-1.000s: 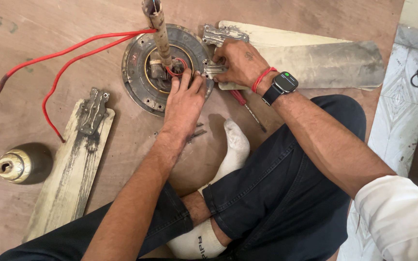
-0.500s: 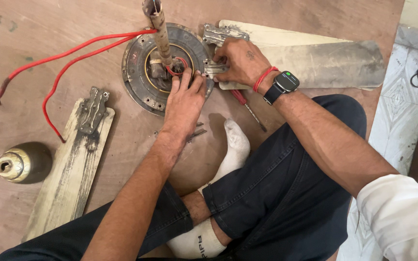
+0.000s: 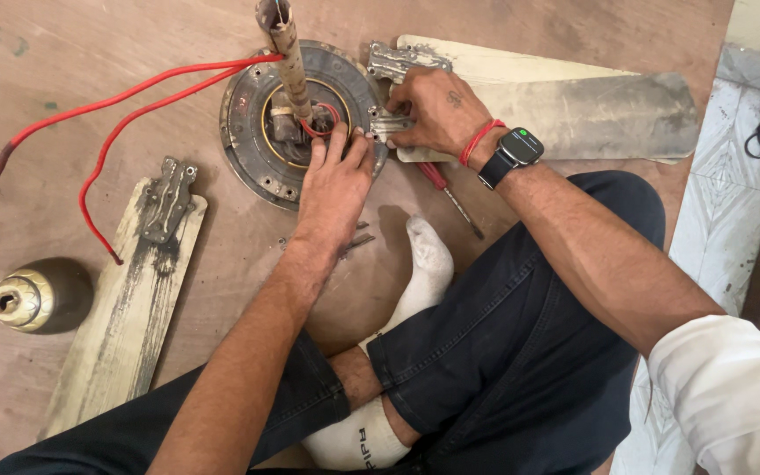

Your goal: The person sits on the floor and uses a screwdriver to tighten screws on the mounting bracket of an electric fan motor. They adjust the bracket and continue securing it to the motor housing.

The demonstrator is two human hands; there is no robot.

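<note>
I see a scuffed brown wooden floor (image 3: 90,53) meeting pale tiles (image 3: 723,202) at its right edge. My left hand (image 3: 334,180) lies flat, fingers spread, on the round grey metal fan motor (image 3: 261,132). My right hand (image 3: 437,110) is curled around a metal blade bracket (image 3: 386,124).

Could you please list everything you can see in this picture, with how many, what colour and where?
fan motor: one, dark grey, top centre on the floor
rod: one, rusty, upright in the motor
wires: two, red, looping left from the motor
fan blades: two, dirty cream, one lower left, one upper right
metal cup: one, brass-coloured, far left
screwdriver: one, red handle, below the right wrist
watch: one, black, right wrist
left hand: fingers on the motor
right hand: on a blade bracket
</note>
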